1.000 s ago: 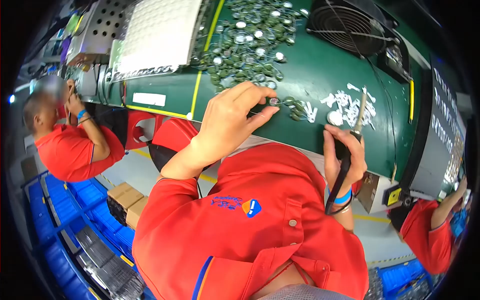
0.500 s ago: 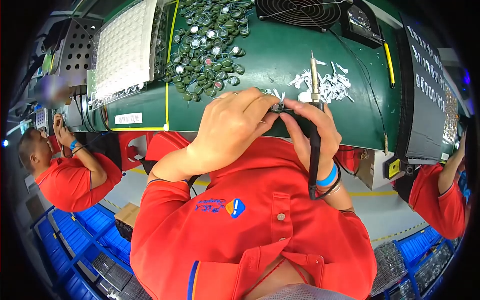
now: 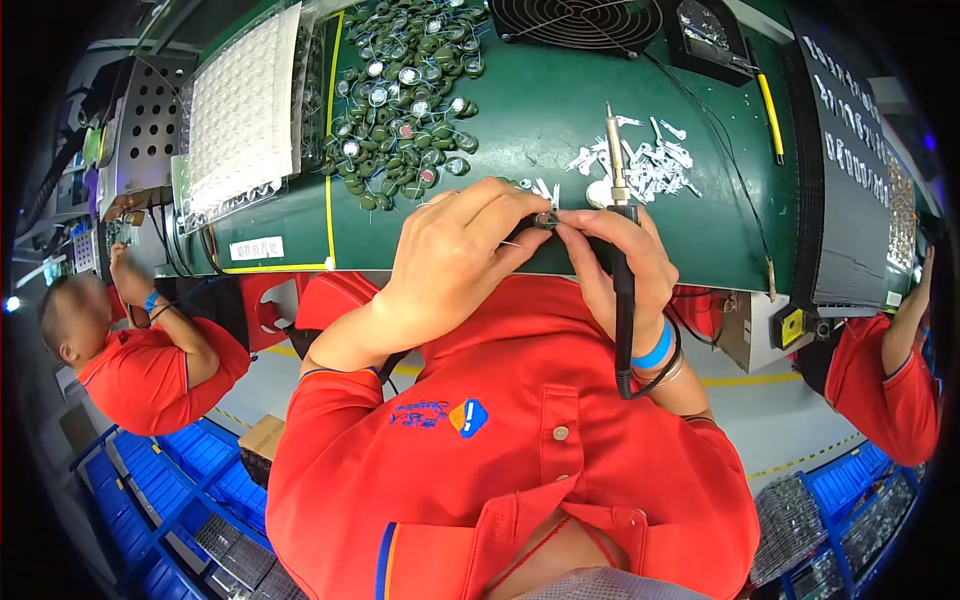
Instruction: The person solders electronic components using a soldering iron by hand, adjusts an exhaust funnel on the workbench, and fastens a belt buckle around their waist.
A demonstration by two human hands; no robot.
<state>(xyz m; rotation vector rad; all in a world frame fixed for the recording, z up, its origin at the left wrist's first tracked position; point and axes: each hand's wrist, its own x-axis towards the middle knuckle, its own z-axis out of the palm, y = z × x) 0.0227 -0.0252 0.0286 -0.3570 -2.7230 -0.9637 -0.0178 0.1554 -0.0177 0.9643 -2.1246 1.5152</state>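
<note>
My left hand pinches a small dark round part between thumb and fingertips, just over the near edge of the green bench. Closed from the other side, my right hand brings its thumb and index fingertips up against that part. A soldering iron with a black handle is held in my right hand, its metal tip pointing up and away from the part. Fingers hide most of the small part. Just beyond my hands lie small white plastic pieces and a pile of similar dark green round parts.
White trays are stacked at the back left, beside a yellow line. A black fan and an iron stand are at the back, with a yellow pen-like tool on the right. Co-workers in red sit on both sides.
The view has shifted slightly. My fingertips have turned the small part a little, and the right fingertips are closer to it. The soldering iron stays in my right hand.
</note>
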